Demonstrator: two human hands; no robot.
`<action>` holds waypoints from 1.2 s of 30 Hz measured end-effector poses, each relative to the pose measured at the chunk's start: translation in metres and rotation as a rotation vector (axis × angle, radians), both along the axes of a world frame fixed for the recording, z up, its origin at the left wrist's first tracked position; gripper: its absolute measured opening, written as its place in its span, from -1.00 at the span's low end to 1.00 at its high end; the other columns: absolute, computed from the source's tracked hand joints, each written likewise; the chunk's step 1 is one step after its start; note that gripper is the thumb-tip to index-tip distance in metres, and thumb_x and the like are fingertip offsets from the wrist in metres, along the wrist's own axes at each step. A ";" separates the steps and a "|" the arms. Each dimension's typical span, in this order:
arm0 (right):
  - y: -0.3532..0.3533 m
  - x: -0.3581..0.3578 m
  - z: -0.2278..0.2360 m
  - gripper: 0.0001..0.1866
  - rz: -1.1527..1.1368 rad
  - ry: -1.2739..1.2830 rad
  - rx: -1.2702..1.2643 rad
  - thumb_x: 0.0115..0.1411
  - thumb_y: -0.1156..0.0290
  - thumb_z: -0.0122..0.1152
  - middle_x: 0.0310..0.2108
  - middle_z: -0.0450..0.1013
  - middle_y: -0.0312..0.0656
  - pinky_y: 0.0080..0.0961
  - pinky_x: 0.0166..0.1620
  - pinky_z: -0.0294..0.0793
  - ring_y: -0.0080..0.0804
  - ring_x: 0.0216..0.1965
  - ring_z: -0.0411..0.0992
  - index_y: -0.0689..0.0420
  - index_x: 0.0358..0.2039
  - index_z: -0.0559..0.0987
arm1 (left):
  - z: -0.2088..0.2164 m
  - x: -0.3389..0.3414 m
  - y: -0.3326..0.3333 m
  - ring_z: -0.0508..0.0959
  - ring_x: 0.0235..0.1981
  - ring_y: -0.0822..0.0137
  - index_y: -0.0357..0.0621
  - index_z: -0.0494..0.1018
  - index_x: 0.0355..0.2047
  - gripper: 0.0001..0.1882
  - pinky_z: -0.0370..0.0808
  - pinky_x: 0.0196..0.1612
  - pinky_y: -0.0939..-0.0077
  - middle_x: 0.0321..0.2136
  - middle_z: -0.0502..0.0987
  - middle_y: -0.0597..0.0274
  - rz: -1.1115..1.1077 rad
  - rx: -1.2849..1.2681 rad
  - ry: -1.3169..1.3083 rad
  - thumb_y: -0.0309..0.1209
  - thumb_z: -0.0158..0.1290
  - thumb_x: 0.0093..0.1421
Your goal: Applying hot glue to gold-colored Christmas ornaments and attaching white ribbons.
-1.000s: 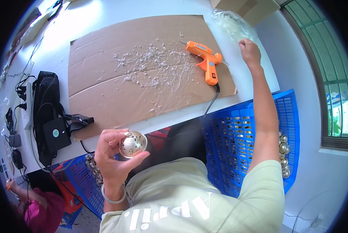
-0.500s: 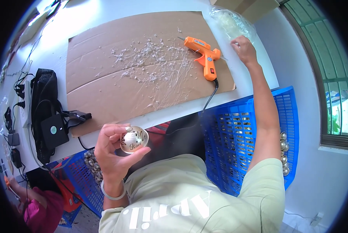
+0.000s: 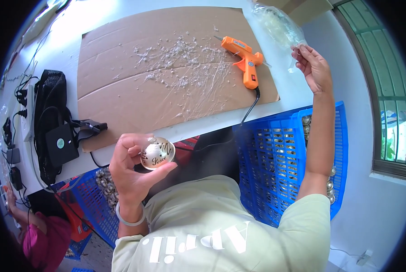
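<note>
My left hand (image 3: 132,167) holds up a shiny pale-gold ball ornament (image 3: 158,154) with dark lettering and zigzag lines, gripped between thumb and fingers above my lap. At the far right, my right hand (image 3: 314,68) is raised with its fingertips pinched at the near edge of a clear plastic bag (image 3: 277,27). Whether a smaller piece is also in those fingers cannot be made out. An orange hot glue gun (image 3: 246,61) lies on a cardboard sheet (image 3: 112,59), its nozzle toward the far left. Stringy whitish glue scraps (image 3: 180,56) are scattered over the cardboard.
Blue plastic baskets (image 3: 271,167) with shiny balls stand at my right and lower left. A black mesh pouch (image 3: 51,99), a black box (image 3: 61,143) and cables lie on the table's left. Another person's magenta sleeve (image 3: 48,240) shows lower left. A barred window (image 3: 388,81) is at right.
My right hand has moved right and slightly nearer, turning so its fingers show, and clear plastic now hangs by them. My left hand still holds the ornament. The view has shifted slightly.
</note>
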State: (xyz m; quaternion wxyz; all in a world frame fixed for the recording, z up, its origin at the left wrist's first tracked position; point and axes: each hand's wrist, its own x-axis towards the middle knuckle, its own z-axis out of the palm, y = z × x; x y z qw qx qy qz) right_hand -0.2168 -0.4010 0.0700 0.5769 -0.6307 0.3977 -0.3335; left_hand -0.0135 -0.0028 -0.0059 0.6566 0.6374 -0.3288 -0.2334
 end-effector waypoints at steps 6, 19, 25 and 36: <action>0.113 0.028 -0.010 -0.83 0.233 -0.039 0.067 0.26 0.43 0.12 -0.31 0.52 -0.21 -0.71 -0.39 0.38 -0.63 -0.40 0.43 0.20 -0.18 0.51 | -0.003 0.002 -0.002 0.58 -0.29 0.42 -0.22 0.40 -0.26 -0.43 0.58 -0.29 0.64 -0.28 0.49 0.23 0.005 0.022 -0.125 -0.49 0.47 -0.28; 0.266 0.086 -0.074 -0.80 0.426 -0.153 0.197 0.24 0.47 0.13 -0.13 0.50 -0.05 -0.66 -0.29 0.47 -0.55 -0.26 0.47 0.31 -0.16 0.48 | -0.004 0.002 0.005 0.58 -0.22 0.37 -0.24 0.40 -0.21 -0.39 0.57 -0.19 0.59 -0.23 0.48 0.15 -0.017 -0.185 -0.027 -0.52 0.47 -0.30; 0.264 0.085 -0.078 -0.75 0.552 -0.301 0.541 0.21 0.53 0.15 -0.12 0.48 -0.06 -0.62 -0.21 0.51 -0.55 -0.23 0.47 0.34 -0.11 0.47 | -0.006 0.005 0.007 0.59 -0.21 0.37 -0.25 0.39 -0.21 -0.38 0.58 -0.17 0.56 -0.24 0.47 0.17 -0.055 -0.214 -0.008 -0.50 0.48 -0.30; 0.244 0.087 -0.098 -0.69 0.789 -0.407 0.800 0.20 0.50 0.19 -0.11 0.46 -0.13 -0.50 -0.19 0.59 -0.46 -0.16 0.48 0.32 -0.06 0.47 | -0.008 0.007 0.010 0.53 -0.13 0.27 -0.33 0.38 -0.19 -0.24 0.49 -0.07 0.50 -0.19 0.46 -0.02 -0.190 -0.331 0.017 -0.49 0.53 -0.45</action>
